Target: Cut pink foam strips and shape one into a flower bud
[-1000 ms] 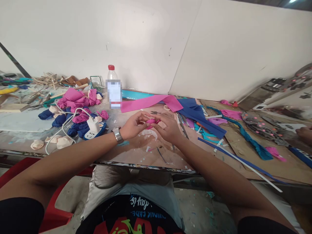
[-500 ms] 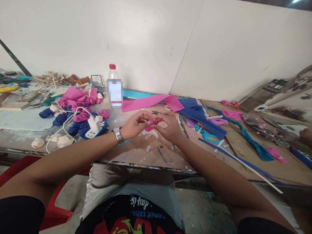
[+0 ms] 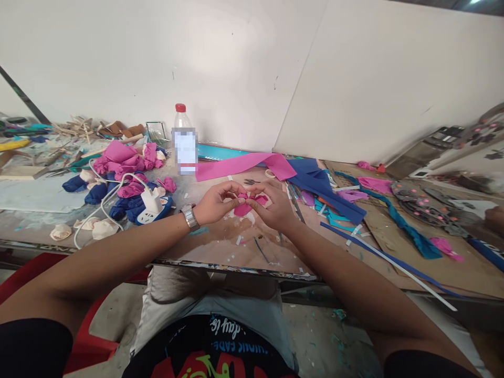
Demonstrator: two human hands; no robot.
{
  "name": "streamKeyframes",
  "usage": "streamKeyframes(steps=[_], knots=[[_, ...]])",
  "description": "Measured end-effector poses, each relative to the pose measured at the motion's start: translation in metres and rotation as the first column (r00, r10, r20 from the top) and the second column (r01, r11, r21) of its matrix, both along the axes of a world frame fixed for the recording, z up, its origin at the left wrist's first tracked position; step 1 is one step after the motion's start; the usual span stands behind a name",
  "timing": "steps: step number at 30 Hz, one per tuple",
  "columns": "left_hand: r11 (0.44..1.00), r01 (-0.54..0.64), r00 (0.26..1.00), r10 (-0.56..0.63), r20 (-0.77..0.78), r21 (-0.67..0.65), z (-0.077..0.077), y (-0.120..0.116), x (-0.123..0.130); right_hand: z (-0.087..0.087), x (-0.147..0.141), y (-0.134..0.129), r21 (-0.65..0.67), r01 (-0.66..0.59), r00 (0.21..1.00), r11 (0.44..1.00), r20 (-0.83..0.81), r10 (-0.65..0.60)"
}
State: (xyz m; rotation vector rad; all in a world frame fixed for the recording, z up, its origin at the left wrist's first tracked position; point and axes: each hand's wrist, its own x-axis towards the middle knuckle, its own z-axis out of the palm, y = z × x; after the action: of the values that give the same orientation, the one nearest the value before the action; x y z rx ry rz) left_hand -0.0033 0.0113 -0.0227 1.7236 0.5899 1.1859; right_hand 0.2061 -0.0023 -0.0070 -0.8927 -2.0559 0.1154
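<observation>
Between both hands, just above the table, is a small piece of pink fabric, bunched at the top with a loose flap hanging below. My left hand pinches its left side between thumb and fingertips. From the right, my right hand grips it the same way, thumb tip close to the other thumb. The fingers hide part of the folds. Behind the hands lies a long pink fabric strip, its right end over blue fabric. A pair of small dark scissors rests just beyond my fingers.
On the left, rolled pink fabric pieces and navy ones are heaped beside a power strip with a white cable. A bottle with a red cap stands at the back. Right, a teal twisted strip crosses cardboard; a person's hand shows at the edge.
The fingertips have shifted slightly on the pink fabric, and more of its lower flap and right side shows. Both hands stay in nearly the same place.
</observation>
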Motion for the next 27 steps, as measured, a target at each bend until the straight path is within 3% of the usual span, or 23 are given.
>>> streamKeyframes(steps=[8,21,27], knots=[[1.0,0.031,0.999,-0.031,-0.021,-0.001,0.0002,0.0004,-0.0018,0.0004,0.0005,-0.0029,-0.049,-0.067,0.998,0.997,-0.013,0.067],[0.997,0.067,0.996,-0.068,-0.054,-0.031,-0.0013,-0.0002,-0.0033,-0.0016,0.0019,0.0005,-0.086,-0.042,0.999,0.995,-0.031,0.04],[0.995,0.07,0.996,-0.074,-0.047,-0.073,-0.001,-0.0008,-0.0028,0.0004,0.0013,-0.0018,-0.084,-0.123,0.992,0.989,-0.049,0.119]])
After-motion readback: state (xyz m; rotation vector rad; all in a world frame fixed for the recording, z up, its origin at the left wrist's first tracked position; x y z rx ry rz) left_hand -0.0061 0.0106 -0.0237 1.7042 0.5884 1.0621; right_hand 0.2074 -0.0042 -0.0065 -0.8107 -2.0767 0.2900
